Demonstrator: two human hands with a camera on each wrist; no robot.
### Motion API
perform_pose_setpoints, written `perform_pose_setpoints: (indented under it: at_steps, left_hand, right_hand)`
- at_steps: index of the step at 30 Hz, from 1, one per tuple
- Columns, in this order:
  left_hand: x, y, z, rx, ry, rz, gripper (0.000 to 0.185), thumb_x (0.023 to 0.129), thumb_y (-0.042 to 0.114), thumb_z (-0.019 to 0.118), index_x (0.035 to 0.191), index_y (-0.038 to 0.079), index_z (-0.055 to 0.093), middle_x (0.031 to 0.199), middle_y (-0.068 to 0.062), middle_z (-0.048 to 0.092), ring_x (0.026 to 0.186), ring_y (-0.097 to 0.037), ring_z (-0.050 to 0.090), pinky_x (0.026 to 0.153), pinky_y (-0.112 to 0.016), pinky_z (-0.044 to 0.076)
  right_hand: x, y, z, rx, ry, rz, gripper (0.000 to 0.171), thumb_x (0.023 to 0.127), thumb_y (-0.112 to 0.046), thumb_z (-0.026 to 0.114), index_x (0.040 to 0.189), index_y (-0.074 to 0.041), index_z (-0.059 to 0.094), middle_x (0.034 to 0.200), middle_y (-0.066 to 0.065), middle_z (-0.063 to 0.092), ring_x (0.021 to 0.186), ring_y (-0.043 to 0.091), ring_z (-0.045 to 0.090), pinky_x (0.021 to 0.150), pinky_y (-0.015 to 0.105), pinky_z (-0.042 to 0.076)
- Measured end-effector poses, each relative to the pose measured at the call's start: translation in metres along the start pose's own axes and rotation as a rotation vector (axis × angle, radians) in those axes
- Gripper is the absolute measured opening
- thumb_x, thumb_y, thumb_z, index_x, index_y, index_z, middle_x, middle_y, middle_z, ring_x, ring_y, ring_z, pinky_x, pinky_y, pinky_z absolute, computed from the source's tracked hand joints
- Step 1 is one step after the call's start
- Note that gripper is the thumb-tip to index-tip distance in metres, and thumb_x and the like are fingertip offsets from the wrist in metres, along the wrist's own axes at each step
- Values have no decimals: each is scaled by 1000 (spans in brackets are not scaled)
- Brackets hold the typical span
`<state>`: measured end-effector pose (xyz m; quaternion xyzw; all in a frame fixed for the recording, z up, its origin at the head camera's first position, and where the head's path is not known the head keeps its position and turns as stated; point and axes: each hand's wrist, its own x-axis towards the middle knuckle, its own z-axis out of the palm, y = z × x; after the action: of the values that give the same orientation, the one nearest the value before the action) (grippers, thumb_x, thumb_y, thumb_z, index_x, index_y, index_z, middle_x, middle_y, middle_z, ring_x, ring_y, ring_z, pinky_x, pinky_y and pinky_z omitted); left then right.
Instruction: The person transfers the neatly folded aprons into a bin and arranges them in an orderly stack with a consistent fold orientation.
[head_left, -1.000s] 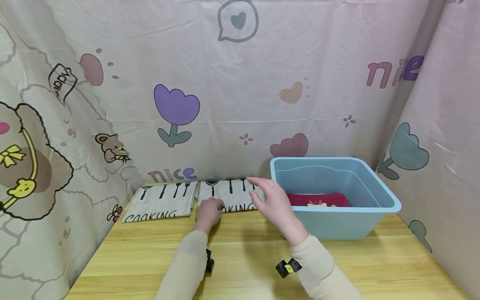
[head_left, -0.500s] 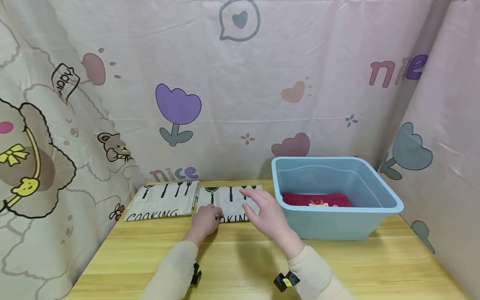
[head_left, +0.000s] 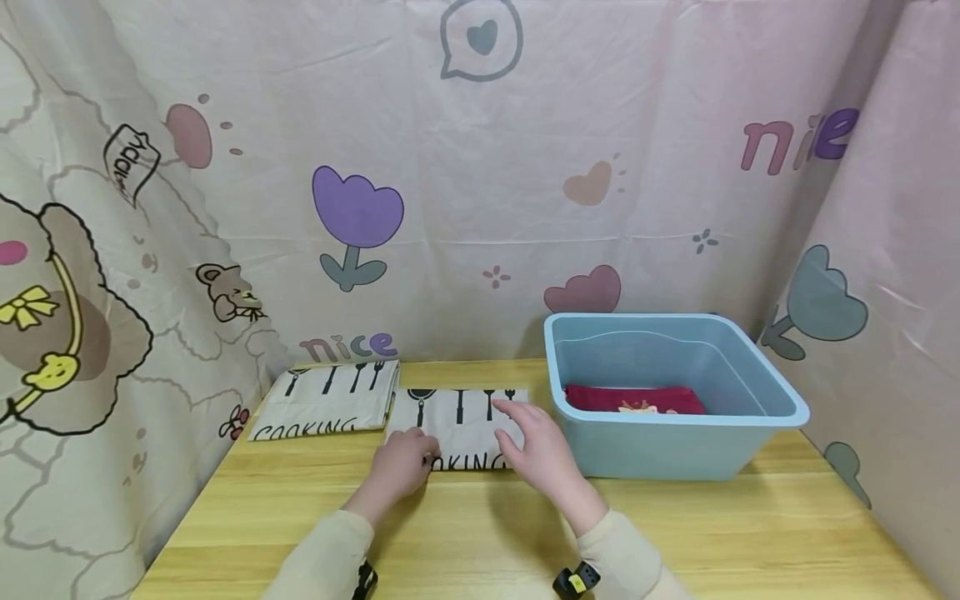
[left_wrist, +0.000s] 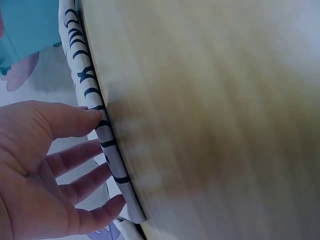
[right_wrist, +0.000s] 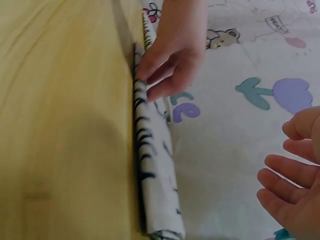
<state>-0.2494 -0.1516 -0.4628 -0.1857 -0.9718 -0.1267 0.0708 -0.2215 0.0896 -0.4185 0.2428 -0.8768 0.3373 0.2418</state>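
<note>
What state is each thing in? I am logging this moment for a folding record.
Right folded cloth: folded flat, left hand pinching its near edge.
Right hand: open above it.
Left folded cloth: folded, untouched.
Blue tub: upright.
Red cloth: folded inside the tub.

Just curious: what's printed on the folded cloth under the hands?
The folded cloth is white with black kitchen utensils and black lettering, clearest in the head view.

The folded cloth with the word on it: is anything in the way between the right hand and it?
Nothing visible is. The right hand hovers open just over the right part of the folded cloth, with only air between. The left hand already pinches its near edge. The blue tub stands off to the right.
</note>
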Motion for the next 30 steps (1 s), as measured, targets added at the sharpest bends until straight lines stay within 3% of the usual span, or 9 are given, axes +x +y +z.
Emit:
perform_pose_setpoints:
  at_steps: [7,23,30]
  left_hand:
    - [-16,9,0,-1,36,7,20,78,0,72,84,19,68,82,1,55,77,-28,53,54,-45,48]
    - [-48,15,-5,26,58,27,23,77,-1,73,77,20,62,76,4,48,69,-21,44,46,-35,40]
    - [-55,14,-5,43,64,21,24,76,1,75,77,21,61,74,5,44,67,-19,42,44,-33,38]
  right_hand:
    - [-9,10,5,-1,-22,84,42,89,-11,71,129,-4,62,123,12,66,113,30,61,95,46,49]
    - [-21,22,11,-19,-10,120,43,88,-7,71,129,0,60,125,17,64,111,33,63,92,47,51]
    - [-24,24,13,-35,-7,119,44,88,-6,72,130,1,60,123,17,65,109,33,63,91,47,52]
